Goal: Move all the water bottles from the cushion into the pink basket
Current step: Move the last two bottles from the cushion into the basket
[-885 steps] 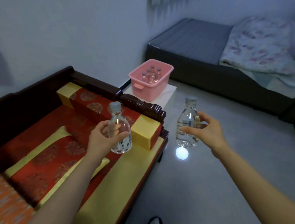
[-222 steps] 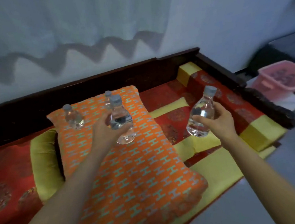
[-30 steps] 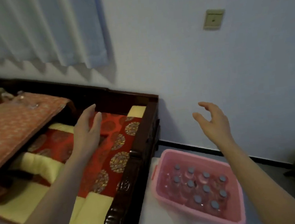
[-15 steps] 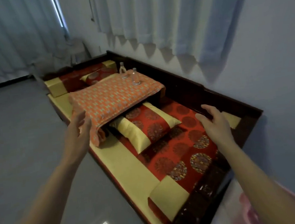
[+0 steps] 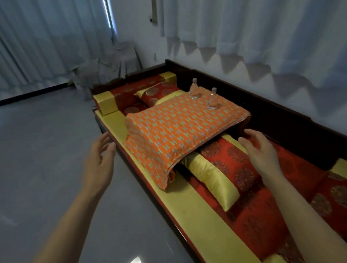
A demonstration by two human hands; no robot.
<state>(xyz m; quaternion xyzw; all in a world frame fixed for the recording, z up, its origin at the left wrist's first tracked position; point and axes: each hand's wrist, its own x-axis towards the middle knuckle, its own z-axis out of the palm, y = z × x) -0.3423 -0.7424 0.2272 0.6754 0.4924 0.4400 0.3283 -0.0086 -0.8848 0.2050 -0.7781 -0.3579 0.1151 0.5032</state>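
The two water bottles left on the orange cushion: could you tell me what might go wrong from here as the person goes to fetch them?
Both bottles stand upright at the far end of the soft orange cushion, which overhangs a red bolster; pressing on it could tip them.

They stand near the dark wooden frame, so a toppled one might roll behind.

Both hands, left and right, are empty and far off; a long reach could knock one.
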